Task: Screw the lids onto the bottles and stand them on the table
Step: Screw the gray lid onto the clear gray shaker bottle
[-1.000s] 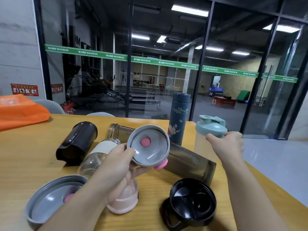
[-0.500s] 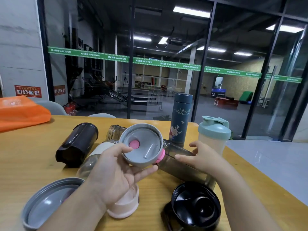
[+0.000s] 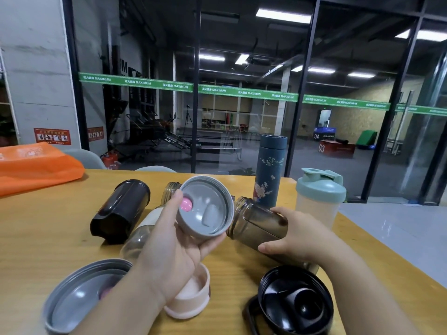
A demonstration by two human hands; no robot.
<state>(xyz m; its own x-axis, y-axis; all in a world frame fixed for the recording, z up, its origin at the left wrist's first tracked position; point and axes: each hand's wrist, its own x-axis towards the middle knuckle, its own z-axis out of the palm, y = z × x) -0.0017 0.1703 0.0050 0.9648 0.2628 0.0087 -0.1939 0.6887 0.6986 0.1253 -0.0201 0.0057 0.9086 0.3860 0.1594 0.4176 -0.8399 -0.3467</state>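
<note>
The left hand (image 3: 174, 240) pinches the light grey lid (image 3: 204, 206); at three o'clock, the right hand (image 3: 295, 235) wraps the smooth, probably slippery bottle (image 3: 261, 221) mid-body, a sound hold.

left hand (image 3: 169, 245): bare, no glove or ring | right hand (image 3: 300, 235): bare | forearms: unsleeved, no watch or band

Orange bag (image 3: 36, 165) on the wooden table (image 3: 48, 226), glass wall (image 3: 242, 93) behind
</note>
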